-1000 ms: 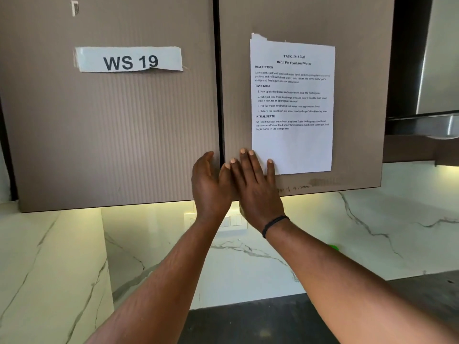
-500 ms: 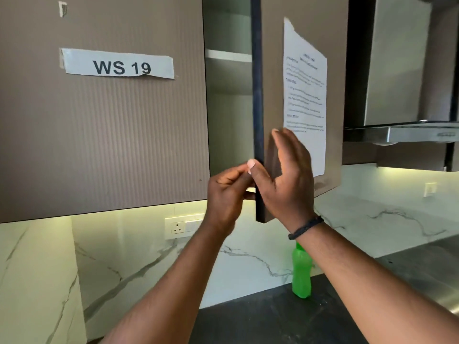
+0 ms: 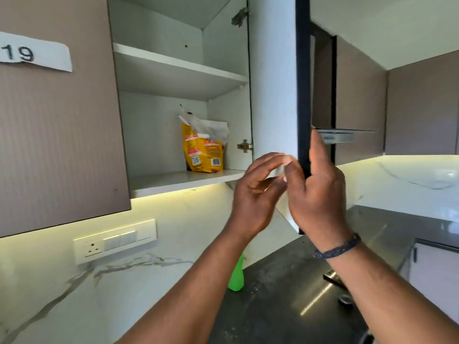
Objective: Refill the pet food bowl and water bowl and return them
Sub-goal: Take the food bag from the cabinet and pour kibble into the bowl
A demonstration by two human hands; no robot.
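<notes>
A yellow pet food bag (image 3: 204,148) stands upright at the back right of the lower shelf (image 3: 173,181) in the wall cabinet. The cabinet door (image 3: 273,95) is swung out towards me. My right hand (image 3: 315,194) grips the door's dark front edge low down, thumb on the white inner face and fingers up the outer face. My left hand (image 3: 255,197) is just to its left, its curled fingers pinching the door's lower inner face. No bowl is in view.
A green bottle (image 3: 236,276) stands on the dark countertop (image 3: 285,294) below, partly hidden by my left forearm. The left cabinet door (image 3: 62,132) with a paper label stays closed. A switch panel (image 3: 115,240) sits on the marble wall. The upper shelf (image 3: 178,70) is bare.
The right cabinet door went from closed to wide open, pulled by both hands. The shelves and the yellow bag inside came into view, and my view shifted right.
</notes>
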